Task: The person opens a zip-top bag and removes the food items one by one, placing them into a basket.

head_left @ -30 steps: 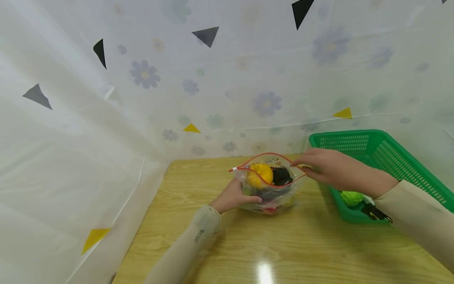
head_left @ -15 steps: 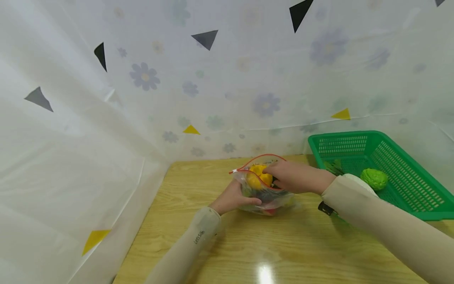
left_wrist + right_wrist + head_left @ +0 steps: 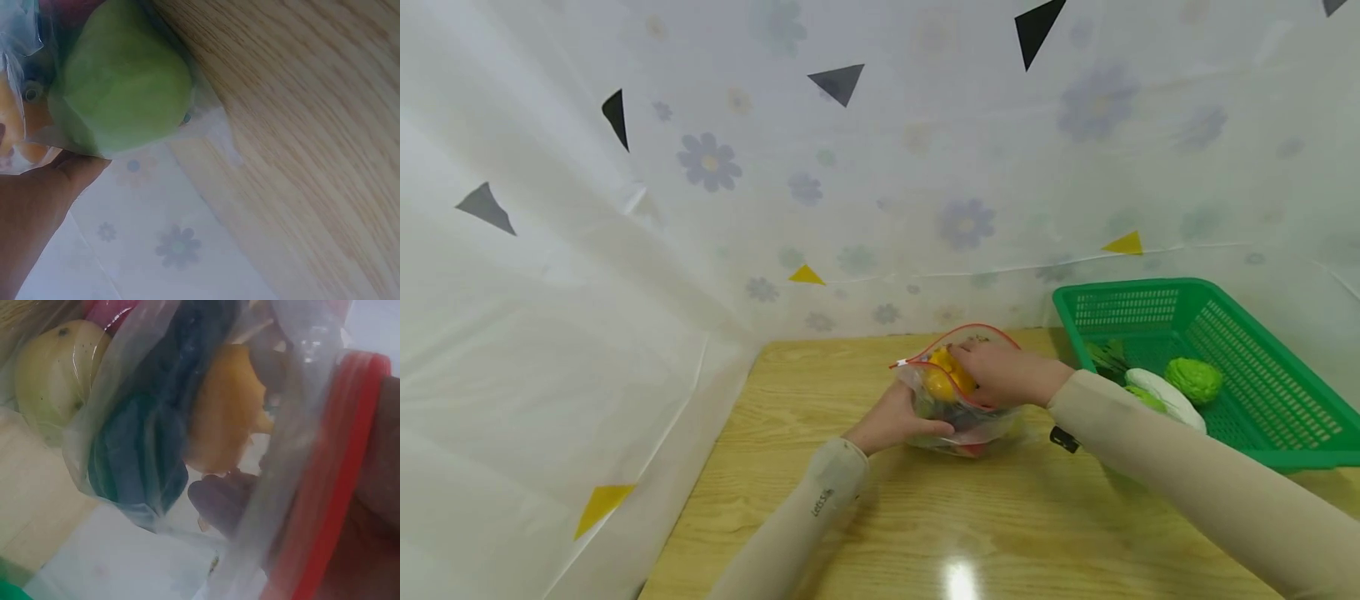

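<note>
A clear zip bag [image 3: 981,435] with a red-edged mouth stands on the wooden table, filled with toy-like fruit and vegetables. My left hand [image 3: 897,418] grips its left side, thumb in front and fingers behind. Through the mouth reaches my right hand [image 3: 1000,372], its fingers on either side of a yellow bell pepper [image 3: 222,419]. Next to the pepper lies a dark green ridged piece [image 3: 139,459], with a pale yellow round fruit [image 3: 59,365] farther off. The left wrist view shows a green pear-shaped fruit [image 3: 128,81] inside the plastic. Part of my right hand is hidden behind the red zip edge.
At the right stands a green plastic basket [image 3: 1288,371]. It holds a long white vegetable [image 3: 1168,396], a green leafy head [image 3: 1195,381] and dark leaves [image 3: 1107,354]. A flowered white sheet [image 3: 887,183] rises behind the table.
My right hand has gone from the bag's right rim into its mouth, onto the yellow bell pepper, which now sits tilted. My left hand keeps its grip in place.
</note>
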